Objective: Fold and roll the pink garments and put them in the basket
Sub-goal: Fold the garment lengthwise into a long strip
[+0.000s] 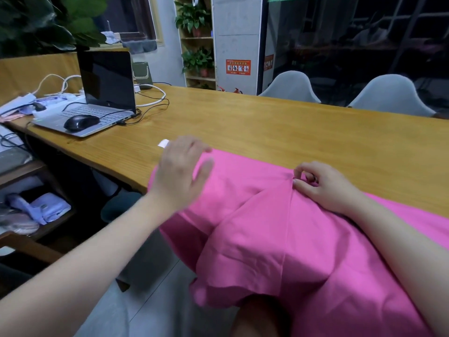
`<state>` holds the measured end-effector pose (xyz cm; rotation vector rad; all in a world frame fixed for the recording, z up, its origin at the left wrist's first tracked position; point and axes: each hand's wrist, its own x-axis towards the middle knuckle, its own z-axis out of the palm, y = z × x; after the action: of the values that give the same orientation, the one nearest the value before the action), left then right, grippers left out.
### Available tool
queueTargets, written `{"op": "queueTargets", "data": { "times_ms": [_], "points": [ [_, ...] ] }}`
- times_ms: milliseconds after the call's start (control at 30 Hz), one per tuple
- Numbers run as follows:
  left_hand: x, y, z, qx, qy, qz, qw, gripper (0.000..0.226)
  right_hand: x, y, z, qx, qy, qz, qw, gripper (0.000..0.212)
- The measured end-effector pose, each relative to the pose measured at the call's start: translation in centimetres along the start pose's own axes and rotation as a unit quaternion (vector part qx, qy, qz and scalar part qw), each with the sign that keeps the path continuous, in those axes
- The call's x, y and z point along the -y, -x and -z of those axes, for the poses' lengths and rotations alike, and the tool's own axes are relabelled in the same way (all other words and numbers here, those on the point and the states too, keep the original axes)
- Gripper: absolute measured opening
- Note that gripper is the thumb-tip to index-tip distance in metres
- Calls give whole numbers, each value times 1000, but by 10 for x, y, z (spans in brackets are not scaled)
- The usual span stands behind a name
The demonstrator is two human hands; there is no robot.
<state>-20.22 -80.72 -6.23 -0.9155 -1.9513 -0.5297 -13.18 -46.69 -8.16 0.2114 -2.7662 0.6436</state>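
A bright pink garment [279, 234] lies across the near edge of the wooden table [267, 122] and hangs down over the edge toward me. My left hand [181, 171] lies flat with straight fingers on the garment's left end. My right hand [323, 183] pinches a fold of the pink cloth between thumb and fingers near the garment's top edge. A small white tag [163, 143] shows just beyond my left hand. No basket is in view.
An open laptop [97, 98] with a black mouse [80, 122] on it, cables and papers sit at the table's left end. Two grey chairs [388, 93] stand behind the table. A low shelf [36, 210] with folded cloth is on my left.
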Motion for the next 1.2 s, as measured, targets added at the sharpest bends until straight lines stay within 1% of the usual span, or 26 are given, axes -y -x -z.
{"op": "queueTargets", "data": {
  "times_ms": [33, 67, 100, 167, 267, 433, 567, 633, 700, 800, 867, 933, 1000, 1033, 1133, 1200],
  "points": [
    [-33, 16, 12, -33, 30, -42, 998, 39, 0, 0, 0, 0, 1, 0, 1000, 32],
    [-65, 37, 18, -45, 47, -93, 994, 44, 1, -1, 1, 0, 2, -1, 1000, 28],
    [-96, 63, 20, -42, 52, -143, 987, 51, 1, -1, 1, 1, 3, 1, 1000, 22],
    [-144, 115, 10, -15, 34, -189, 981, 62, 1, -2, 2, 6, 6, 0, 1000, 12],
    [-169, 163, -20, 0, -45, -199, 979, 61, 1, -2, 2, 9, 7, -2, 1000, 11],
    [-157, 171, -44, -9, -155, -180, 971, 51, 2, -2, 1, 7, 7, 2, 1000, 11],
    [-150, 169, -43, -3, -188, -172, 967, 57, 2, 0, 1, 6, 3, -2, 1000, 10],
    [-147, 167, -37, -19, -185, -157, 970, 56, 3, 0, 2, 7, 6, 0, 1000, 10],
    [-145, 163, -28, -57, -166, -125, 976, 43, 3, 1, 2, 6, 6, -2, 1000, 10],
    [-139, 156, -12, -100, -108, -66, 987, 23, 3, 1, 2, 6, 7, -6, 1000, 9],
    [-134, 150, 0, -106, -48, -36, 993, 17, 3, 1, 1, 4, 9, -7, 1000, 8],
    [-131, 138, 14, -110, 48, 18, 993, 12, 1, 0, 1, 5, 9, -10, 1000, 9],
    [-128, 123, 27, -120, 142, 102, 977, 15, -1, 0, 1, 6, 7, -9, 1000, 9],
    [-126, 115, 32, -126, 171, 149, 966, 18, -1, 0, 1, 6, 6, -5, 1000, 9],
    [-115, 86, 44, -136, 213, 298, 920, 16, -3, 1, -1, 3, 0, 3, 1000, 9],
    [-97, 67, 45, -142, 236, 375, 885, 31, -2, 1, -2, -2, -5, 13, 1000, 8]
  ]
}}
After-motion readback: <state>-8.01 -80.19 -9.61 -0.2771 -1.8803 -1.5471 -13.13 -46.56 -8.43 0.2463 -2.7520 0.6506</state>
